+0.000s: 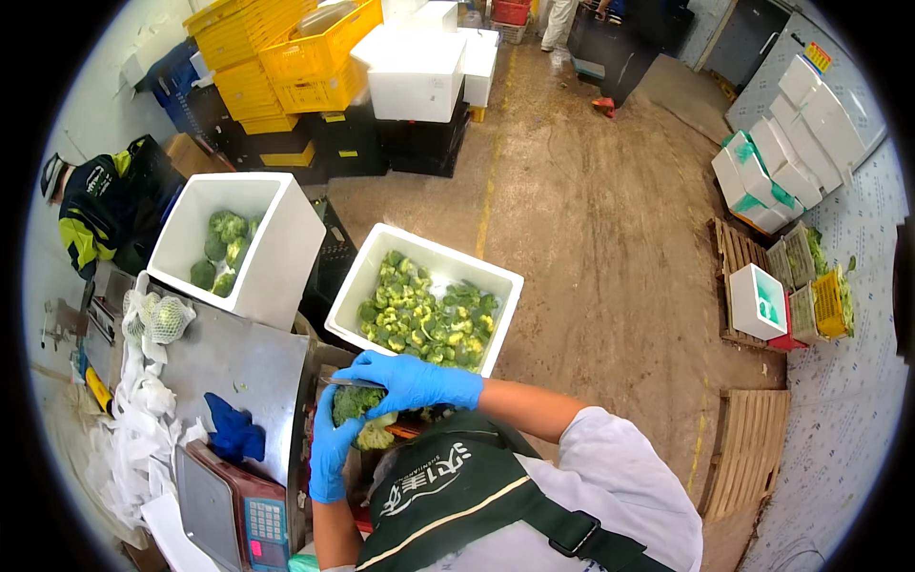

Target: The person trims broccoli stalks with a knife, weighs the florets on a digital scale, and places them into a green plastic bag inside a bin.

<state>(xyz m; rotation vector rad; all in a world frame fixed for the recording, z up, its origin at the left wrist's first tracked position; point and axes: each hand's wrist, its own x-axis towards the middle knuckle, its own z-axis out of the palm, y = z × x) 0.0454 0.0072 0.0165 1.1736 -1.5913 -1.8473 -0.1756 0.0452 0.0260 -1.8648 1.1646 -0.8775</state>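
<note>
My left hand (331,450), in a blue glove, is closed around the side of a green broccoli head (354,404). In my right hand (407,382), also blue-gloved, is a knife (354,383); its blade lies across the top of the broccoli and its handle is hidden by the fingers. Just below the head, a paler broccoli piece (375,436) shows close to my apron. Beyond my hands, a white foam box (511,286) holds many cut broccoli florets (422,311). Another white foam box (289,250), on the left, contains whole broccoli heads (229,236).
At left is a metal table (243,343) with a blue cloth (232,429), white foam netting (143,415) and a digital scale (236,500). Yellow crates (246,79) and foam boxes (414,79) are stacked behind. A bending person (107,193) is at far left. Wooden pallets (747,450) lie right.
</note>
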